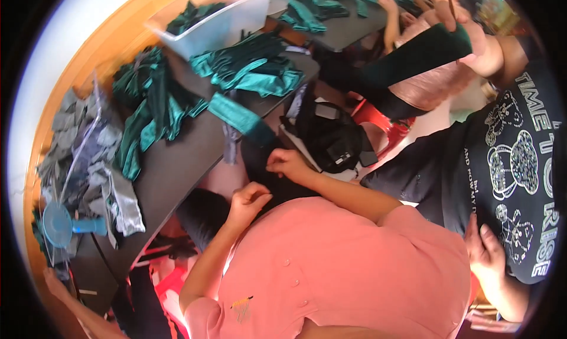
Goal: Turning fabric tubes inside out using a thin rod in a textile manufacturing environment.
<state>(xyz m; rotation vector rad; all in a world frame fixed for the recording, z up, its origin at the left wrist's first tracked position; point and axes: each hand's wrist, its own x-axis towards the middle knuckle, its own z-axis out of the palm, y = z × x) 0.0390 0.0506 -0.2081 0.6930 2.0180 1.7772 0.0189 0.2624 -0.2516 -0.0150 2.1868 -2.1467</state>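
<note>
My left hand [247,204] is raised over my lap, its fingers curled and its thumb and fingertips close together. Ahead and to the right is my right hand [290,165], also with bent fingers drawn into a pinch. Anything between the fingertips of either is too small to make out. A green velvet strip [239,114] lies across the table's edge, and its darker end hangs down just beyond my right hand. Dark trousers [260,162] cover my lap under both hands.
The dark table [177,162] bears heaps of green velvet [248,67], grey cloth pieces [94,144], a small blue fan [58,224] and a clear plastic bin [207,29]. A black bag [331,135] sits right. A person in a black shirt [460,162] is close by; another holds dark green velvet [419,52].
</note>
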